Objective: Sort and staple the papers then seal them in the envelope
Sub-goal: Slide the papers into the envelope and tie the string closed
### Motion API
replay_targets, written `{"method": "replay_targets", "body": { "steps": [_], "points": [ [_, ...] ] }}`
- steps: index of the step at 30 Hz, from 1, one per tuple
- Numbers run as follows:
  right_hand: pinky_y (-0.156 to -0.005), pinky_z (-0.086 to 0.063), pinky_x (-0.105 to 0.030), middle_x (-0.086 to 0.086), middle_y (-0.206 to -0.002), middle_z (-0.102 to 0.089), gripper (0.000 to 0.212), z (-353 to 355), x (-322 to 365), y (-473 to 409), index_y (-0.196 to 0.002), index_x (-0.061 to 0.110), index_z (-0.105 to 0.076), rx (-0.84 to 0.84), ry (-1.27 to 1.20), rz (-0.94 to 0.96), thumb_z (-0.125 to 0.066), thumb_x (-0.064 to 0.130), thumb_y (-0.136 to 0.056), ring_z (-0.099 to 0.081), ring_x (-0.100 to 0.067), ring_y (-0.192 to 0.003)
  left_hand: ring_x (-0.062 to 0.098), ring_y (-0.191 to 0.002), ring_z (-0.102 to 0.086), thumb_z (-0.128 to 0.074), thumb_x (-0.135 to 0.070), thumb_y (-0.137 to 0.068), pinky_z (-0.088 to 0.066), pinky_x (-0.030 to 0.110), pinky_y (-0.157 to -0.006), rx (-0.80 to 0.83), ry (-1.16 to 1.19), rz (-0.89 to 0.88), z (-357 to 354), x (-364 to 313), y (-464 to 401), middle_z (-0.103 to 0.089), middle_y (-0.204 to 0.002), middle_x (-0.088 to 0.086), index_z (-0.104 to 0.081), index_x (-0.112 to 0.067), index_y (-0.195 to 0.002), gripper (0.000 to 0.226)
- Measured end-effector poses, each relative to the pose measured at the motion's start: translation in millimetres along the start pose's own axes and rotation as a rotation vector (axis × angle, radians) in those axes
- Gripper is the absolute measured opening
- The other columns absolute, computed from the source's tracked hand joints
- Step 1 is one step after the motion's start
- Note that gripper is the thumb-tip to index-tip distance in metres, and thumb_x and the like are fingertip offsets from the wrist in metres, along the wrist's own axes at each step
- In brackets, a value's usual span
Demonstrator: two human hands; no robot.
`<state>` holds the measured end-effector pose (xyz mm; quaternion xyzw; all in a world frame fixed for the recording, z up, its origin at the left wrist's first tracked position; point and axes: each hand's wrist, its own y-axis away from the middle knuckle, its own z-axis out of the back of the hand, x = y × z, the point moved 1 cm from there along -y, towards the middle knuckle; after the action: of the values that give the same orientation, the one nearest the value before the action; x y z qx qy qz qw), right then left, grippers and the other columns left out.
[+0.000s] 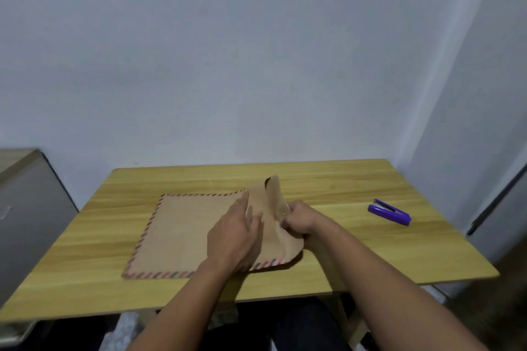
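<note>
We have the brown envelope (182, 234) lying flat near the middle of the tabletop (356, 248), its striped red-and-blue border showing along the left, far and near edges. Its right end is where the work is: the flap (271, 208) stands lifted and bowed upward between our two hands. Our left hand (233, 234) lies on the envelope body just left of the flap, fingers fairly straight and pressing the paper down. Our right hand (299, 218) has its fingers curled at the base of the flap on the right side, pinching the paper there. No loose papers are in view, so we judge they are likely already inside, though the frame does not show them.

The envelope is light, thin kraft paper: it bends easily, holds a crease once folded, and slides readily on the smooth wood. That is why one hand should pin the body while the other works the flap. The flap is best taken near its fold line, where it bends cleanly; pulling by the free tip would curl or tear it. Pressing it down unevenly could leave a crooked seal.

A purple stapler (389, 212) rests well apart to the right, untouched.
</note>
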<state>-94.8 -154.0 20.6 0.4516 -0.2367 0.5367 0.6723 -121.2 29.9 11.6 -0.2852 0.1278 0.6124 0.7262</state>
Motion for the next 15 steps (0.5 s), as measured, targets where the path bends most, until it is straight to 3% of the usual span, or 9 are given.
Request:
{"method": "replay_targets", "body": {
  "steps": [3,5,10,13,15],
  "points": [
    [-0.069,-0.051,-0.029,-0.006,-0.093,-0.071,0.017,38,4,-10,-0.105,0.003,-0.076,-0.009,0.311,0.027,-0.068,0.009,-0.091,-0.065,-0.022,-0.086,0.022,-0.138,-0.047,-0.043,-0.055,-0.098,-0.049,0.044,-0.102,0.025,-0.060,-0.016,1,24,-11,-0.044,-0.156,-0.006,-0.031,-0.031,-0.156,0.063],
    [-0.066,-0.049,-0.030,-0.002,-0.082,-0.072,0.012,52,12,-22,-0.086,0.009,-0.078,-0.076,0.355,0.063,-0.073,0.019,-0.088,-0.066,-0.020,-0.078,0.025,-0.140,-0.044,-0.040,-0.056,-0.096,-0.046,0.045,-0.106,0.059,-0.167,-0.074,1,36,-19,-0.044,-0.157,-0.002,-0.034,-0.029,-0.155,0.065],
    [-0.063,-0.046,-0.030,-0.003,-0.071,-0.068,0.020,53,51,-60,-0.069,0.015,-0.071,-0.312,0.373,0.286,-0.076,0.022,-0.088,-0.064,-0.021,-0.073,0.027,-0.152,-0.026,-0.030,-0.062,-0.090,-0.029,0.047,-0.118,0.068,-0.345,-0.251,0,50,-27,-0.035,-0.162,-0.002,-0.039,-0.032,-0.148,0.066],
    [-0.078,-0.056,-0.035,0.001,-0.087,-0.076,0.009,31,65,-85,-0.084,0.020,-0.078,-0.259,0.457,0.408,-0.072,0.016,-0.089,-0.068,-0.022,-0.087,0.025,-0.157,-0.007,-0.031,-0.066,-0.093,-0.016,0.047,-0.124,0.036,-0.356,-0.255,-3,61,-36,-0.016,-0.169,-0.003,-0.029,-0.035,-0.154,0.068],
    [-0.085,-0.056,-0.037,0.001,-0.101,-0.078,0.015,15,66,-100,-0.099,0.022,-0.081,-0.221,0.537,0.447,-0.068,0.017,-0.093,-0.068,-0.022,-0.095,0.025,-0.157,0.001,-0.031,-0.069,-0.093,-0.012,0.047,-0.125,0.045,-0.374,-0.236,-8,72,-44,-0.008,-0.170,-0.002,-0.025,-0.036,-0.155,0.071]
  ]
}}
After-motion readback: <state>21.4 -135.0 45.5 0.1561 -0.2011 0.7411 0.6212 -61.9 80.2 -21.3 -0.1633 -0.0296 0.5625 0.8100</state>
